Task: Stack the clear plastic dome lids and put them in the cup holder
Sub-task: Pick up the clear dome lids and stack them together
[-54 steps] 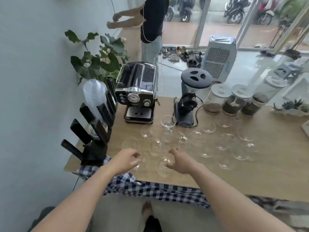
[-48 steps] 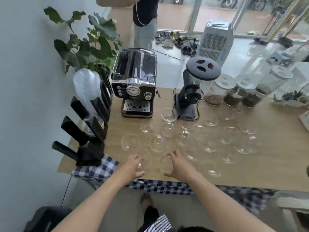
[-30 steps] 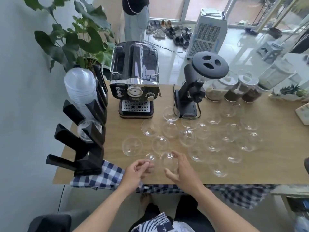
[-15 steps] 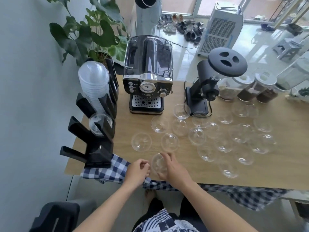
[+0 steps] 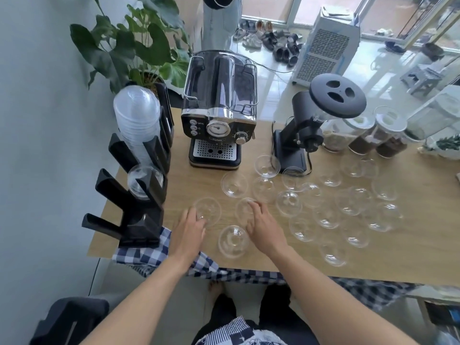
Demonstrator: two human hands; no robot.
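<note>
Several clear plastic dome lids lie scattered over the wooden table [image 5: 410, 257]. One small stack of dome lids [image 5: 233, 241] sits near the front edge between my hands. My left hand [image 5: 189, 227] reaches over a single lid [image 5: 207, 210], fingertips touching its near rim, fingers apart. My right hand [image 5: 262, 226] lies over another lid [image 5: 245, 207], fingers spread on it. The black cup holder [image 5: 139, 195] stands at the table's left edge. It carries a tall lid stack [image 5: 137, 120] in a rear slot and one lid [image 5: 139, 180] in a nearer slot.
An espresso machine [image 5: 220, 108] and a black grinder [image 5: 311, 120] stand behind the lids. Glass jars [image 5: 373, 135] line the back right. A checked cloth [image 5: 146, 252] hangs at the front edge. A potted plant [image 5: 129, 46] and a standing person [image 5: 220, 16] are beyond.
Both hands held a small lid stack at the front edge half a second ago. That stack now rests on the table, and both hands have moved forward onto two single lids.
</note>
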